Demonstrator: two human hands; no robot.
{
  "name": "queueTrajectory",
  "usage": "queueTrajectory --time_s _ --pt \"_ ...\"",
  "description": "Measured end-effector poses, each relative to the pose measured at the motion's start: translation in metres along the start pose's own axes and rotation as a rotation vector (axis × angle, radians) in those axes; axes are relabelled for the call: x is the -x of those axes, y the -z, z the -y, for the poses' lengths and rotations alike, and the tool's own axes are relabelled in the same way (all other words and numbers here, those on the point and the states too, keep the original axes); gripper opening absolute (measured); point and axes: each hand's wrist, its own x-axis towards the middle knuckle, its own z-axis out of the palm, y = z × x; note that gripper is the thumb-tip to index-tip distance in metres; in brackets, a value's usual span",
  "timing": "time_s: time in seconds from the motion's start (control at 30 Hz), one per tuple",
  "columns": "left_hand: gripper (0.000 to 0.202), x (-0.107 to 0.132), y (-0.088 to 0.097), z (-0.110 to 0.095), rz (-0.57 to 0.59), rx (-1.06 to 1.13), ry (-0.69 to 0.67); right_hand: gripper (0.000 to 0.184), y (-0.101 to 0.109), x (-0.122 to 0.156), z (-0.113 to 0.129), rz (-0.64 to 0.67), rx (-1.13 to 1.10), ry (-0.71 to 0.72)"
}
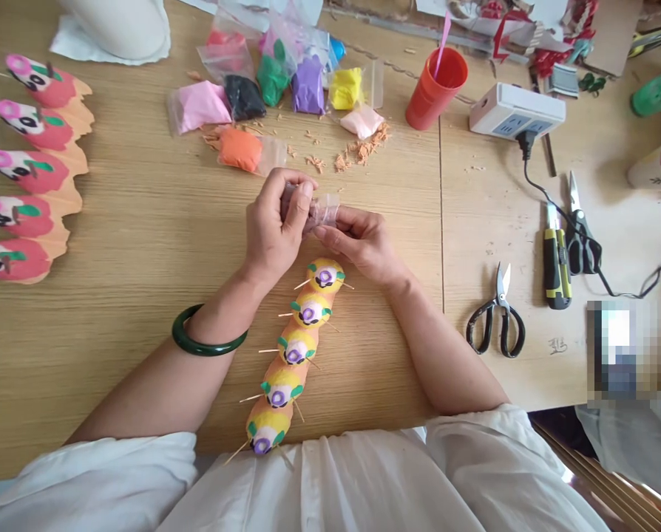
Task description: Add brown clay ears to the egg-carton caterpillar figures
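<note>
My left hand (275,225) is closed around a small clear plastic bag (326,210) with something brownish inside, partly hidden by the fingers. Thumb and fingers of my right hand (367,240) pinch the bag's other end. Just below the hands lies a row of joined bumps, a decorated egg-carton strip (308,330), running toward my body. Its bumps have yellow tops, white faces, purple rings, green pieces and thin wooden sticks poking out at the sides.
Beyond my hands are bagged clays, among them an orange bag (240,150) and a purple bag (308,90), with orange crumbs. A red cup (435,89), power strip (516,111), black-handled scissors (497,314) and cutter (557,266) lie right. Pink-faced carton strips (36,174) stand left.
</note>
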Motion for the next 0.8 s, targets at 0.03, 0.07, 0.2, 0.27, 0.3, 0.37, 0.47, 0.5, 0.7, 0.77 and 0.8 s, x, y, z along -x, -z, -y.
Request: queueTrajectory --time_s 0.03,0.07,0.2,0.27,0.3,0.37,0.47,0.5,0.7,0.77,0.8 --pt "0.031 0.001 0.000 -0.001 0.017 0.014 0.010 0.043 0.000 0.000 0.000 0.009 -0.010 0.001" --pt "0.030 0.001 0.000 -0.002 0.030 0.025 0.020 0.042 0.000 0.000 -0.001 0.016 -0.018 0.002" --pt "0.031 0.002 0.003 -0.008 0.060 0.025 0.035 0.040 0.001 -0.001 -0.001 0.032 -0.043 -0.001" --pt "0.034 0.000 0.004 -0.012 0.089 0.006 0.011 0.041 0.001 -0.001 0.000 0.032 -0.045 -0.007" --pt "0.035 0.000 0.005 -0.014 0.096 -0.006 -0.003 0.042 0.000 -0.002 0.001 0.031 -0.054 -0.008" --pt "0.038 -0.002 0.005 -0.016 0.088 -0.021 -0.030 0.042 -0.001 -0.002 0.003 0.023 -0.085 -0.012" --pt "0.040 -0.005 0.004 -0.017 0.047 -0.012 -0.033 0.039 -0.003 0.000 0.007 0.002 -0.110 -0.032" --pt "0.040 -0.006 0.004 -0.017 0.034 0.003 -0.027 0.039 -0.004 0.000 0.008 -0.011 -0.106 -0.039" --pt "0.043 -0.006 0.004 -0.015 0.083 0.083 0.063 0.052 0.003 -0.003 0.009 -0.060 -0.078 -0.067" --pt "0.047 -0.005 0.003 -0.015 0.118 0.102 0.076 0.055 0.006 -0.003 0.009 -0.028 -0.080 -0.090" --pt "0.048 -0.005 0.003 -0.015 0.123 0.102 0.078 0.055 0.006 -0.004 0.009 -0.011 -0.081 -0.097"
